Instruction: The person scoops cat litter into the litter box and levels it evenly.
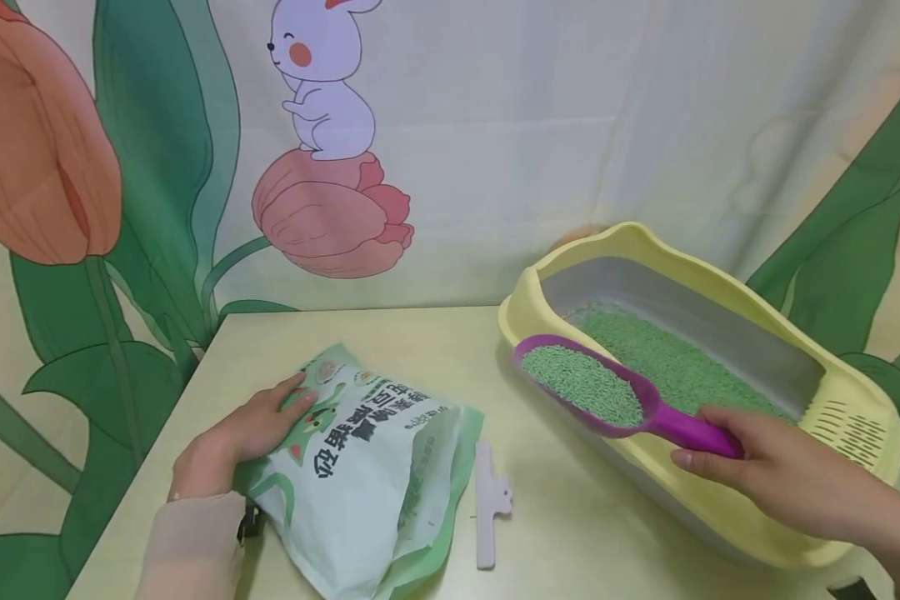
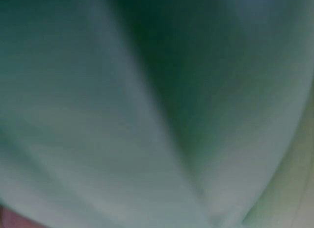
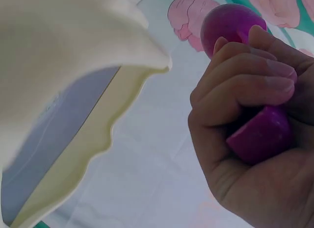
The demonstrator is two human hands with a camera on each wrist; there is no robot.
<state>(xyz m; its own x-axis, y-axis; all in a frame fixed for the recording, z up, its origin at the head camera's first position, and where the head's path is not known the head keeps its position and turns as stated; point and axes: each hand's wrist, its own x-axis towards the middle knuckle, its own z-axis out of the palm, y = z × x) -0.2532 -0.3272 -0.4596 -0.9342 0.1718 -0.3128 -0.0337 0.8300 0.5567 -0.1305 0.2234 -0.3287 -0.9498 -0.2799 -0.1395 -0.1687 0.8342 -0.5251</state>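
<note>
My right hand (image 1: pixel 787 471) grips the handle of a purple litter scoop (image 1: pixel 667 423), fingers curled round it in the right wrist view too. Green pellets (image 1: pixel 581 385) heap the scoop's bowl, held level above the near-left rim of a yellow and grey litter box (image 1: pixel 727 287). More green cat litter (image 1: pixel 667 354) covers the box floor. On the left, my left hand (image 1: pixel 258 425) rests on the side of a pale green and white cat litter bag (image 1: pixel 352 508), which lies with its mouth toward me. The bag's surface (image 2: pixel 98 115) fills the left wrist view, blurred.
A pale lilac bag clip (image 1: pixel 484 508) lies on the light table (image 1: pixel 435 342) between bag and box. Slots perforate the box's right ledge (image 1: pixel 851 433). Behind the table hangs a cloth (image 1: pixel 495 167) printed with tulips and a rabbit.
</note>
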